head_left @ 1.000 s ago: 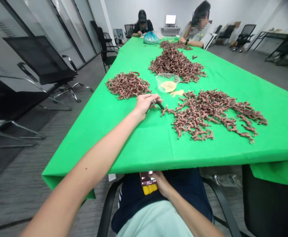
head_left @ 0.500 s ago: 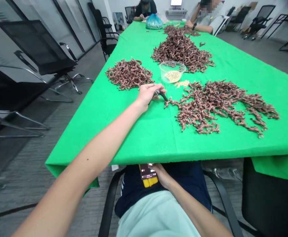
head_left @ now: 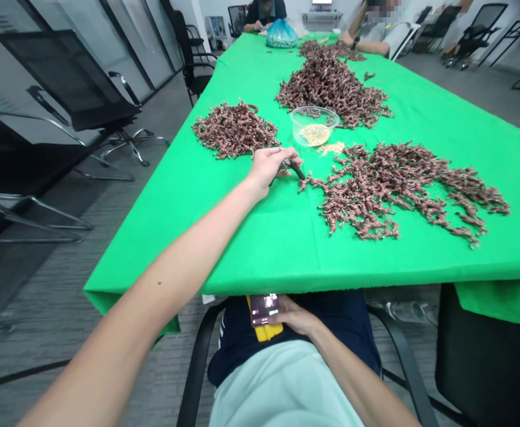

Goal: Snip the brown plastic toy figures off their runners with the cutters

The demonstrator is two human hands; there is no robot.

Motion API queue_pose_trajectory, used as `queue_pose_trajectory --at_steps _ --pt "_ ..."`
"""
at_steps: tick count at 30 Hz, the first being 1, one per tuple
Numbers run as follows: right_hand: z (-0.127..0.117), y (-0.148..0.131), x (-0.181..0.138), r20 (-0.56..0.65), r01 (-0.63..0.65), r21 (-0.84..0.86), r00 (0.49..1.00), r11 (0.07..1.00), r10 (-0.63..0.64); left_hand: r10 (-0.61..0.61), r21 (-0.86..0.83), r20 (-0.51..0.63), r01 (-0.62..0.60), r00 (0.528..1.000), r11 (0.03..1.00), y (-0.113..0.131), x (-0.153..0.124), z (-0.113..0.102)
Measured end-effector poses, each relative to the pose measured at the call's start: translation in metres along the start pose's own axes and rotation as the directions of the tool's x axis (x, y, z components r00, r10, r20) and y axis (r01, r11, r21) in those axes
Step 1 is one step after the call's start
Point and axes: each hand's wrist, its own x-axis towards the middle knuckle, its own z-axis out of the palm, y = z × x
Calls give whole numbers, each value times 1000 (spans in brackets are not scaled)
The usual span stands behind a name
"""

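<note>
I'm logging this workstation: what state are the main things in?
Left hand: closed around black-handled tool
Right hand: touching phone, grip unclear
Phone: screen lit
Plastic tub: open, holding pale bits
Pale bits: loose
Brown pieces: heaped, some scattered
Green cloth: spread, edges hanging
Blue bag: bulging, whether tied unclear

One phone (head_left: 264,311), one bowl (head_left: 299,127), two co-workers (head_left: 266,10) (head_left: 373,42)

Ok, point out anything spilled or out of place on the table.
Pale bits lie loose on the green cloth just right of the clear tub; similar bits sit inside it, so these look spilled. A small brown item also lies apart, right of the large pile behind the tub.
</note>
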Motion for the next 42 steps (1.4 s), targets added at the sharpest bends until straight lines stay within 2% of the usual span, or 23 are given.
queue_pose_trajectory --at_steps 8,15,28,32,42 --pt "-5 6 3 -42 23 -42 999 999 -24 0 10 3 0 1000 1000 -1 1 0" --pt "-15 11 7 -24 -14 -88 1000 996 12 4 4 6 -4 1000 1000 -2 1 -1" --pt "-13 2 6 9 -34 -98 999 995 35 -25 -5 39 25 999 1000 6 -1 -2" --pt "-13 3 6 0 -26 -92 1000 995 26 -26 -39 4 26 1000 999 6 0 -2" --pt "-12 1 5 -72 -45 -73 997 996 40 -24 -43 31 25 999 999 6 1 0"
